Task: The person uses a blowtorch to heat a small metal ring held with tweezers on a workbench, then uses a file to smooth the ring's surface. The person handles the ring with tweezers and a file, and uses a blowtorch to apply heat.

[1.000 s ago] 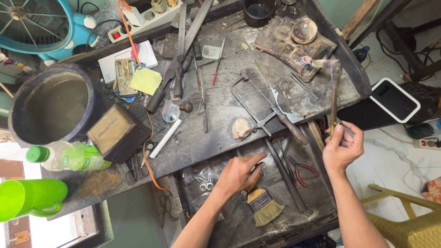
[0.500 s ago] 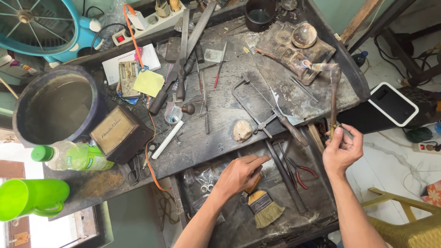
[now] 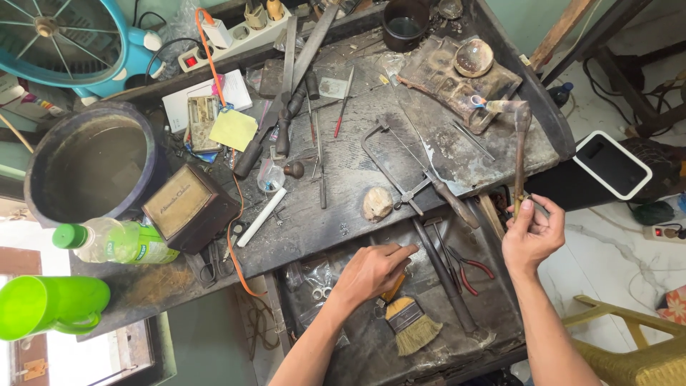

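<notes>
Your right hand (image 3: 532, 236) pinches the lower end of a thin brown torch pipe (image 3: 519, 161), which stands nearly upright beside the workbench (image 3: 343, 171) edge. Your left hand (image 3: 371, 270) rests in the open drawer (image 3: 493, 322), fingers curled loosely, forefinger stretched toward the long dark tool (image 3: 446, 282); it grips nothing I can see. A brush (image 3: 411, 325) lies just below it.

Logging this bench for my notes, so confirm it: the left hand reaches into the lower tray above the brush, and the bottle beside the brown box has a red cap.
One detail is wrong: the head view shows the bottle beside the brown box has a green cap. The left hand does reach into the lower tray above the brush.
</notes>
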